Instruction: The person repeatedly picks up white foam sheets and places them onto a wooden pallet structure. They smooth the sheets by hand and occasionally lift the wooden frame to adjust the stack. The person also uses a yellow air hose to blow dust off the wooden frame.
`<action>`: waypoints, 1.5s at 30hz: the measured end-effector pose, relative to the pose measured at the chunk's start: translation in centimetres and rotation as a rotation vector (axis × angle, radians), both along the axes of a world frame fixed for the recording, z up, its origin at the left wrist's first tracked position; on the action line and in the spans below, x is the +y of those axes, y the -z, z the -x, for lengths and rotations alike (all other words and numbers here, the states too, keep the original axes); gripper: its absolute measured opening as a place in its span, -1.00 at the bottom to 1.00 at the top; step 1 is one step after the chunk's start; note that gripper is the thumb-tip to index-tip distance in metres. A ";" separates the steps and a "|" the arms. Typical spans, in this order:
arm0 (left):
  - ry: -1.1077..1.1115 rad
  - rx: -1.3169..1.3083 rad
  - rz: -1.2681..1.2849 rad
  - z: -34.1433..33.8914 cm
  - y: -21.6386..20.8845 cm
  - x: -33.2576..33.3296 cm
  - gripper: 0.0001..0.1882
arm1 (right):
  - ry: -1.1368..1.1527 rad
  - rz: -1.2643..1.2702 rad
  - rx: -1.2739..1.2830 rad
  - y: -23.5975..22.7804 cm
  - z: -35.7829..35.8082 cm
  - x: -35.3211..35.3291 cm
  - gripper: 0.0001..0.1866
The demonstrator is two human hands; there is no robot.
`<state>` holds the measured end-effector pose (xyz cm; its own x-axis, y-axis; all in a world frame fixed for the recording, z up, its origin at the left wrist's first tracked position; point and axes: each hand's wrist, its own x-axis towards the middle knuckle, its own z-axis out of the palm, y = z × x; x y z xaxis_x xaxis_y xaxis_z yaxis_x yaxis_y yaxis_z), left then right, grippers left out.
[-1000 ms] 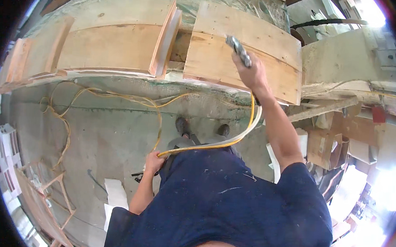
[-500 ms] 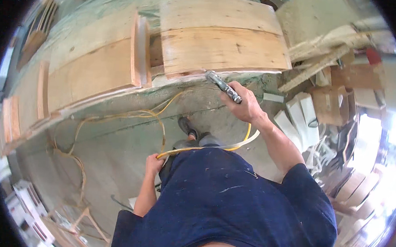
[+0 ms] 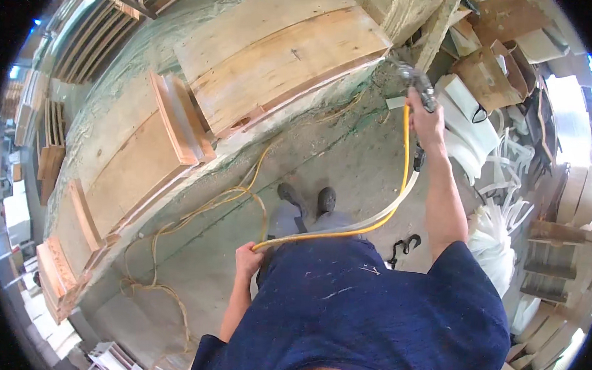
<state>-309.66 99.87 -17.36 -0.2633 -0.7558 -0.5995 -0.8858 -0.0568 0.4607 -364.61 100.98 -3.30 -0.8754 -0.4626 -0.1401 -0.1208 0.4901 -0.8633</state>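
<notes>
My right hand [image 3: 426, 121] is raised at the upper right, gripping a grey metal air gun [image 3: 414, 77] whose nozzle points toward the corner of a large plywood panel [image 3: 282, 57] on the workbench. A yellow hose [image 3: 389, 203] runs down from the gun and curves across my body to my left hand [image 3: 248, 259], which holds it near my waist. My dark shoes [image 3: 305, 197] stand on the concrete floor below the bench edge.
A long dusty workbench [image 3: 132, 109] carries more plywood boards and upright strips [image 3: 179, 118]. Loops of yellow hose [image 3: 172, 245] lie on the floor by the bench. Scrap wood, cardboard and white offcuts [image 3: 505, 162] are piled at the right.
My view has swung left, so the bench and panels shifted toward the upper left. My right hand with the air gun now reaches past the panel's right corner. The left hand keeps its hold on the hose.
</notes>
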 end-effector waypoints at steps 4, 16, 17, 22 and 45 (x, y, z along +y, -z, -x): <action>0.038 0.009 0.025 -1.8 -0.3 -0.4 -0.72 | -0.073 -0.044 0.092 0.0 -3.9 -0.8 -0.56; 0.016 -0.057 -0.230 -22.9 5.3 -2.9 -0.50 | -0.838 -0.019 0.281 -1.8 -29.1 -8.0 -0.62; 0.013 -0.066 -0.318 -25.7 6.6 -2.8 -0.48 | -0.814 -0.046 0.245 -1.8 -30.1 -7.9 -0.63; 0.117 -0.101 -0.323 -31.1 10.0 -4.7 -0.55 | -0.725 -0.174 0.076 -1.6 -31.9 -5.5 -0.66; -0.007 0.003 -0.049 -16.9 2.5 -6.3 -0.66 | 0.059 -0.065 0.053 2.3 -14.0 6.3 -0.54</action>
<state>-292.77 93.57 -19.85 -0.2599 -0.7274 -0.6351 -0.8837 -0.0860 0.4601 -350.65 107.29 -5.59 -0.9078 -0.4014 -0.1213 -0.1345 0.5527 -0.8225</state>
